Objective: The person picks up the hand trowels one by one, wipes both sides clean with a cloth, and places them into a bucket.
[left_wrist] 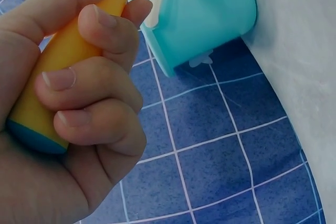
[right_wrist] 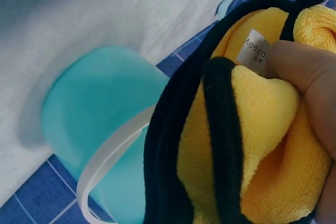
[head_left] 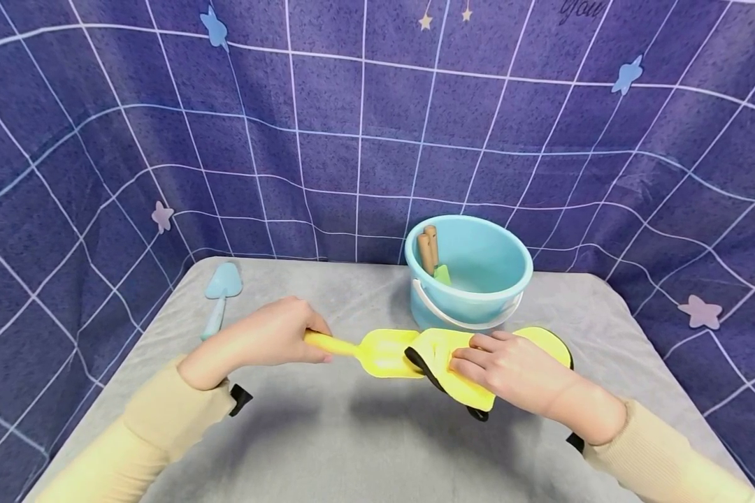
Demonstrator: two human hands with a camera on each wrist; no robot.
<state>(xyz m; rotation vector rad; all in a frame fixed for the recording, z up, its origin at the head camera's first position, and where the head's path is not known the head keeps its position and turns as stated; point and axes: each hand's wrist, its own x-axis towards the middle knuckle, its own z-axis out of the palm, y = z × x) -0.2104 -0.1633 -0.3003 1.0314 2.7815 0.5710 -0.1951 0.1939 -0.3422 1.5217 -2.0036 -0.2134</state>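
My left hand (head_left: 281, 332) grips the yellow handle of a toy shovel (head_left: 386, 353), fingers curled round it; the left wrist view shows the handle's teal end cap. The yellow blade points right, its far end covered by a cloth. That cloth (head_left: 437, 353), yellow with a black border, is bunched in my right hand (head_left: 509, 367). In the right wrist view, my thumb presses the folded cloth (right_wrist: 268, 108) near a white label (right_wrist: 253, 51). Both hands are held over the grey surface, in front of the blue bucket (head_left: 440, 314).
The light-blue bucket with a white handle (head_left: 456, 318) stands behind the cloth. Inside it lean wooden-handled tools (head_left: 425, 253) and a green piece (head_left: 442, 274). A small blue trowel (head_left: 224, 283) lies at the left on the grey cover (head_left: 327, 447). A blue gridded curtain hangs behind.
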